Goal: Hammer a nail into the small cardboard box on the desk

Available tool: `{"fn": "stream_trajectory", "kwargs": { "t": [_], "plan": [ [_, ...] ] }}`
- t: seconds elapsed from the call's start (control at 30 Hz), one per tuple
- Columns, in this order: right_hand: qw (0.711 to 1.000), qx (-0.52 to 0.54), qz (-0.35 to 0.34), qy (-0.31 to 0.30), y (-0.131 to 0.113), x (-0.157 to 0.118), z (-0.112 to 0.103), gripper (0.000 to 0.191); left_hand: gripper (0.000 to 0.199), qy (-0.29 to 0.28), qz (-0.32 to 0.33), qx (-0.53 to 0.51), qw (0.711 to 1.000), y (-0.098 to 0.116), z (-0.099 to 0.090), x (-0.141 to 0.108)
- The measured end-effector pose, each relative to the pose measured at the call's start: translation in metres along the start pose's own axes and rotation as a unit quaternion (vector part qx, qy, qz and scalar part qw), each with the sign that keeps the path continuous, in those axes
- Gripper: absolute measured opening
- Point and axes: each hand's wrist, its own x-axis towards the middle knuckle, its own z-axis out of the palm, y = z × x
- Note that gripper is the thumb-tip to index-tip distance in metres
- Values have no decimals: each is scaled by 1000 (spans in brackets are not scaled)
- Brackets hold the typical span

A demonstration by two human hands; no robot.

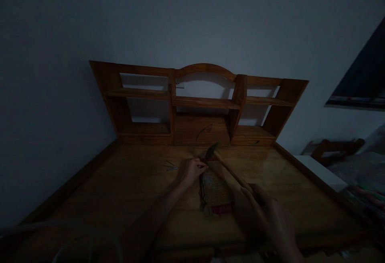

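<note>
My right hand is closed around the wooden handle of a hammer. The hammer's dark head is raised near the fingertips of my left hand, which are pinched together. Whatever is between those fingertips is too small and dark to make out. Beneath the hammer lies a flat oblong packet or block with a speckled, yellowish middle and red ends; its exact kind is unclear. My left fingers are at its far left edge. A few thin metal pieces, which look like nails, lie on the table left of my left hand.
The wooden desk has raised side edges. A wooden shelf unit with several compartments stands along its back, against the wall. Right of the desk are a white surface, a wooden chair back and plastic-wrapped items.
</note>
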Motion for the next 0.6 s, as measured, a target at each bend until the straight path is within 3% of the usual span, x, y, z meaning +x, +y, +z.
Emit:
{"fn": "stream_trajectory", "kwargs": {
  "t": [0.27, 0.43, 0.6],
  "plan": [
    [992, 118, 5, 48, -5, 12, -3, 45, 16, 31, -5, -22, 999, 0, -4, -1],
    [990, 133, 36, 41, -1, 12, 1, 48, 22, 81, 88, 24, 993, 9, -20, -4],
    [987, 147, 64, 19, 4, 7, 4, 52, 35, 44, 146, 65, 986, 14, -24, -8]
  ]
}}
